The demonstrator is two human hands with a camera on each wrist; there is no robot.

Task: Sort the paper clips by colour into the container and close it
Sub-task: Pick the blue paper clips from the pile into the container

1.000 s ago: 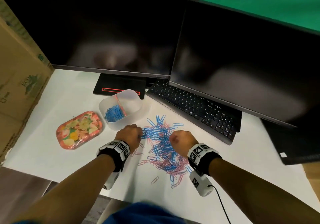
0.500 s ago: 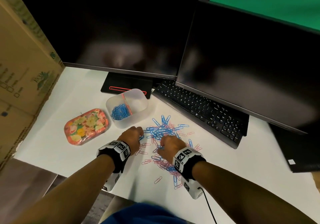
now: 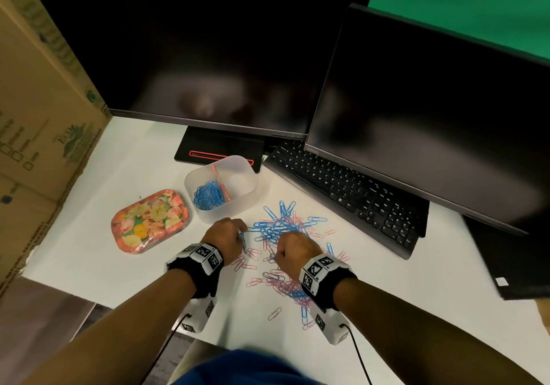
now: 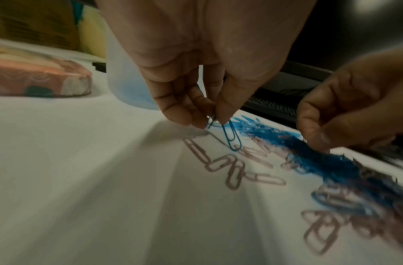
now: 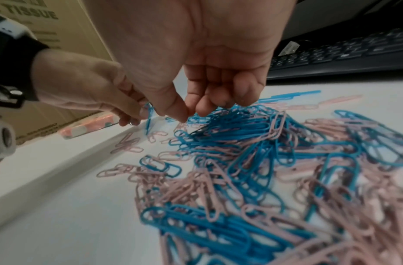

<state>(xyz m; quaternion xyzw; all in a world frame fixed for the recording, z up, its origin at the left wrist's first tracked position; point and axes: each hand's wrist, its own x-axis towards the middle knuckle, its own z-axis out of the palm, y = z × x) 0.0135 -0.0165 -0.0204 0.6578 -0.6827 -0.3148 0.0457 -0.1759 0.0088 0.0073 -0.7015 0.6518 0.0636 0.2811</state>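
A mixed pile of blue and pink paper clips [image 3: 290,224] [image 5: 252,161] lies on the white table. Behind it to the left stands the translucent container [image 3: 253,176]; an orange divider splits it, and blue clips [image 3: 208,195] fill its left compartment. My left hand [image 3: 226,233] [image 4: 213,122] pinches one blue clip [image 4: 232,136] just above the table at the pile's left edge. My right hand [image 3: 293,249] [image 5: 191,113] hovers over the pile with curled fingers, thumb and index tips close together at the blue clips. Whether they hold a clip is unclear.
The floral lid [image 3: 150,221] lies left of the container. Two dark monitors [image 3: 208,57] and a black keyboard [image 3: 345,194] stand behind and to the right. A cardboard box [image 3: 38,116] walls the left side. Loose pink clips [image 3: 273,314] lie near the front edge.
My right hand has moved left across the pile, closer to my left hand. The left hand has stayed at the pile's left edge, still holding a blue clip.
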